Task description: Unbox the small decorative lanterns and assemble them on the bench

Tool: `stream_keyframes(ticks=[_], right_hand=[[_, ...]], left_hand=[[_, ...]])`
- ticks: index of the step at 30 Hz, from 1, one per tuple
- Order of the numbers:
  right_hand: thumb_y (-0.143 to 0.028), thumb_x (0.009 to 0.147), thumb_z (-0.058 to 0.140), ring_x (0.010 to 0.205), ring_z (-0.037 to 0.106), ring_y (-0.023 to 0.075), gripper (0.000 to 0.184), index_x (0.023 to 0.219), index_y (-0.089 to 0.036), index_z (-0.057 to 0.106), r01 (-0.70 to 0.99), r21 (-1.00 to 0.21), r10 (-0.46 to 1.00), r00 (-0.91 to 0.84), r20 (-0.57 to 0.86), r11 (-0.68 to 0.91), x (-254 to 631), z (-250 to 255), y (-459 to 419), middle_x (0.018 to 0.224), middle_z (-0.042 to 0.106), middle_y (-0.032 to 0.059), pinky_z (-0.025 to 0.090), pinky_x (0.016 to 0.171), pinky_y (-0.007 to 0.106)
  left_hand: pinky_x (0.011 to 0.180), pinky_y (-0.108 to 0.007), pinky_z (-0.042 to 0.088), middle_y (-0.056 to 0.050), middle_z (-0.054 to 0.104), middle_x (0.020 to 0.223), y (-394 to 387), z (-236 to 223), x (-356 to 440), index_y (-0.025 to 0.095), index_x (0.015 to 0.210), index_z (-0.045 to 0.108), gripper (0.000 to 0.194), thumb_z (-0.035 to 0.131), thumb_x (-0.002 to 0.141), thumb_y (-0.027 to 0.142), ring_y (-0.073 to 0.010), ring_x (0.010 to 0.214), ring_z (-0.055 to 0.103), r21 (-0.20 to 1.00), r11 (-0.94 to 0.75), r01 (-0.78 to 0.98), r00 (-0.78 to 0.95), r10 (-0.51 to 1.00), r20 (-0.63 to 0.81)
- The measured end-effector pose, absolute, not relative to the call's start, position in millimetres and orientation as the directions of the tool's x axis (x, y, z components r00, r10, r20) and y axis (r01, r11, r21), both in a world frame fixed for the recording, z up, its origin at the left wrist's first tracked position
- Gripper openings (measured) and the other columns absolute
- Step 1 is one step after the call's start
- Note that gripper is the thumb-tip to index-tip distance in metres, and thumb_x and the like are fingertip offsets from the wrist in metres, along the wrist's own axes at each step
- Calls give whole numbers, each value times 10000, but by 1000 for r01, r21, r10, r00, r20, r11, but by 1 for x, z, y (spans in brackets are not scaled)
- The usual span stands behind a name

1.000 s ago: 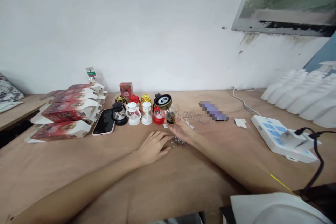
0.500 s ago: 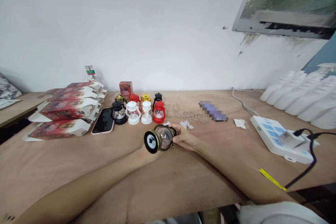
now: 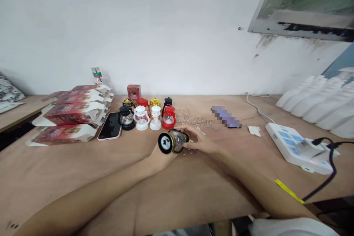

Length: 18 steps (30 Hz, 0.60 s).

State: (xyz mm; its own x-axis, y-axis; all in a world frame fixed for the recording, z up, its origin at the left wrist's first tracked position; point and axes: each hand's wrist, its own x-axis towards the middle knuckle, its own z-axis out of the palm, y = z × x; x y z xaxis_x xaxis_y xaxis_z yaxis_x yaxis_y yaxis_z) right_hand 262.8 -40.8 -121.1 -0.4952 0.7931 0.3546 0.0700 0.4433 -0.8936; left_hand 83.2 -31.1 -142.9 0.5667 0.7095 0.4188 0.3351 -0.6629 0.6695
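A small black-and-bronze lantern (image 3: 179,141) is held tilted above the table, its round base with a white disc turned toward me. My left hand (image 3: 162,156) grips it from below and behind, most of its fingers hidden by the lantern. At the lantern's top end, my right hand (image 3: 201,141) curves its thumb and fingers around the cap. Just beyond stand several similar lanterns, among them a red one (image 3: 169,118), a white one (image 3: 142,118) and a black one (image 3: 127,118). Small shiny pieces (image 3: 190,151) lie under my right hand.
Flattened-looking red-and-white boxes (image 3: 74,112) are stacked at left, beside a phone (image 3: 110,127). A small red box (image 3: 134,92) stands behind the lanterns. Thin wire pieces (image 3: 196,120) lie right of them. At right are a power strip (image 3: 297,147) and white bottles (image 3: 318,105).
The lantern has shifted slightly right with both hands. My right hand's fingers have lifted and arched over its top end. Shiny pieces beneath that hand show more now.
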Motion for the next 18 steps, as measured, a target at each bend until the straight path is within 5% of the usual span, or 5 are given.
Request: stream_keyframes(ticks=[4, 10, 15, 18], right_hand=[[-333, 807, 590, 1184, 462, 218, 461, 1246, -233, 489, 182, -822, 774, -492, 400, 540, 261, -122, -42, 1254, 506, 93, 356, 997, 401], [-265, 862, 391, 1269, 382, 220, 433, 1289, -253, 463, 272, -750, 751, -512, 417, 602, 255, -120, -50, 1335, 468, 70, 240, 1081, 442], [-306, 763, 550, 1273, 374, 245, 660, 1371, -205, 312, 218, -783, 697, -630, 342, 582, 254, -117, -55, 1378, 391, 120, 301, 1047, 431], [-298, 731, 629, 1236, 407, 240, 721, 1361, -195, 293, 261, -769, 732, -580, 358, 583, 248, -119, -56, 1341, 412, 141, 320, 1033, 423]], left_hand=[[850, -377, 500, -48, 636, 982, -32, -144, 82, 154, 1009, 552, 229, 578, 794, 229, -195, 906, 588, 661, -651, 373, 528, 735, 426], [872, -414, 468, -56, 651, 995, -28, -153, 78, 188, 943, 579, 168, 555, 778, 167, -221, 929, 592, 491, -711, 503, 576, 700, 423], [897, -437, 429, -78, 665, 972, -27, -154, 76, 176, 829, 613, 171, 507, 756, 65, -246, 969, 583, 294, -773, 562, 676, 634, 377], [878, -412, 441, -87, 660, 1005, -26, -153, 75, 171, 868, 622, 183, 504, 766, 76, -241, 971, 578, 288, -787, 546, 680, 617, 396]])
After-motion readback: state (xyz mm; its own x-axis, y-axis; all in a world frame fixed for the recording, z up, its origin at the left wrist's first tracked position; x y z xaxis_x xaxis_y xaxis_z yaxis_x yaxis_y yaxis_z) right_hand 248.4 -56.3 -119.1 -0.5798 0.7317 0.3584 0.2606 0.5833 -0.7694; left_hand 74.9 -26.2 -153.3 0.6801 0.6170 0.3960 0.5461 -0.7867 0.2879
